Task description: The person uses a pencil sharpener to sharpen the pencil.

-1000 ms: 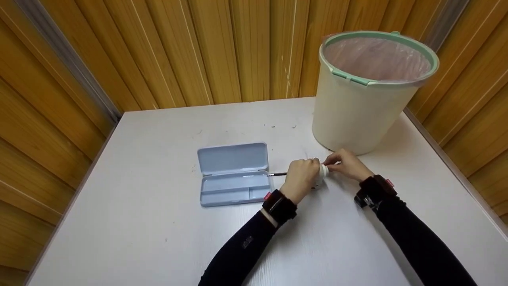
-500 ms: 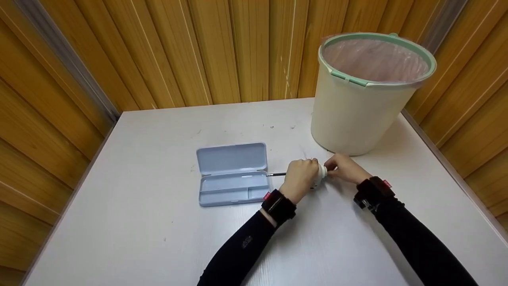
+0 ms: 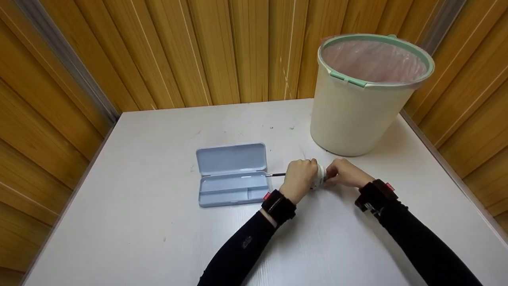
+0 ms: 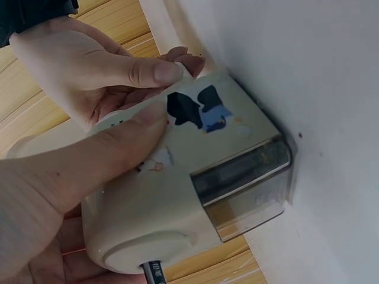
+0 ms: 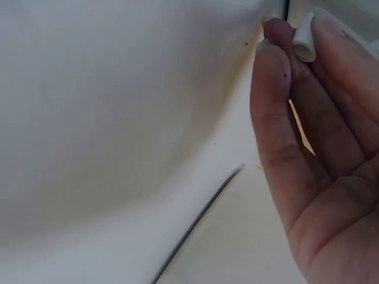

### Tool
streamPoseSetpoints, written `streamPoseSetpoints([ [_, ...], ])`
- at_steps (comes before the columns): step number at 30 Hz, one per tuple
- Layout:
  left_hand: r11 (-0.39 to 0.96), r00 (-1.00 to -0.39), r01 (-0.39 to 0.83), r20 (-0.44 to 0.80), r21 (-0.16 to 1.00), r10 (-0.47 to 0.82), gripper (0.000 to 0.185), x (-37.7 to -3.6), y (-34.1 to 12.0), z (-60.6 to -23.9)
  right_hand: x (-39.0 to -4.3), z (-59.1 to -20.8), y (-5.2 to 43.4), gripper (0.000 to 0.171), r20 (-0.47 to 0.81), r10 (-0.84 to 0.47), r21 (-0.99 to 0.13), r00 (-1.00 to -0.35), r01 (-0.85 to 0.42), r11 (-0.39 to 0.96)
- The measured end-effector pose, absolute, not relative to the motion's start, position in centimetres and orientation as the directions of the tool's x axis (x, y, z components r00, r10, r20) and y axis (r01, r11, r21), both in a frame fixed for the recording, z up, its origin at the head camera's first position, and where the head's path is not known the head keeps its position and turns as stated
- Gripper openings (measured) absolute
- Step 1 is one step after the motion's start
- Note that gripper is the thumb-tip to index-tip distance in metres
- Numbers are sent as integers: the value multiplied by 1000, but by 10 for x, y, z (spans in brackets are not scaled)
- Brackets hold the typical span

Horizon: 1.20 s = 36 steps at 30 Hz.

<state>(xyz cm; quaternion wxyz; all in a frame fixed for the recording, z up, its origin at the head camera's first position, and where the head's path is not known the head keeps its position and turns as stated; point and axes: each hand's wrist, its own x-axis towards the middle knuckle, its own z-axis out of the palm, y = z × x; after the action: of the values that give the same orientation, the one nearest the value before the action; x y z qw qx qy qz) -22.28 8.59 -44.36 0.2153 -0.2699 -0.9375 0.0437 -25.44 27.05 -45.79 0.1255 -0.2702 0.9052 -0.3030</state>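
head: sharpener [image 3: 320, 176] mostly hidden between left hand [image 3: 301, 178] and right hand [image 3: 346, 173] | pencil [image 3: 276, 174] only a short stub visible | left wrist: pencil cut off at bottom edge | right wrist: crank handle [image 5: 304, 36] cut off at top, sharpener body out of view

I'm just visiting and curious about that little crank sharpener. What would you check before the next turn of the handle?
1. Left hand grips the sharpener: ok.
2. Pencil is in the front hole: ok.
3. Right hand fingers pinch the white handle: ok.
4. Sharpener's base rests flat on the table: cannot tell.
5. Clear shavings drawer is pushed in: ok.
6. Pencil case lies apart from both hands: ok.
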Motion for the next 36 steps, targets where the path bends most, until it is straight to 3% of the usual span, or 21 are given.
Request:
streamPoseSetpoints([
  [14, 861, -771, 478, 385, -175, 507, 9, -223, 88, -445, -236, -450, 273, 6, -121, -556, -653, -822, -356, 668],
  [36, 855, -760, 490, 396, -171, 515, 8, -224, 85, -445, -208, -426, 263, 3, 35, -504, -553, -863, -436, 709],
])
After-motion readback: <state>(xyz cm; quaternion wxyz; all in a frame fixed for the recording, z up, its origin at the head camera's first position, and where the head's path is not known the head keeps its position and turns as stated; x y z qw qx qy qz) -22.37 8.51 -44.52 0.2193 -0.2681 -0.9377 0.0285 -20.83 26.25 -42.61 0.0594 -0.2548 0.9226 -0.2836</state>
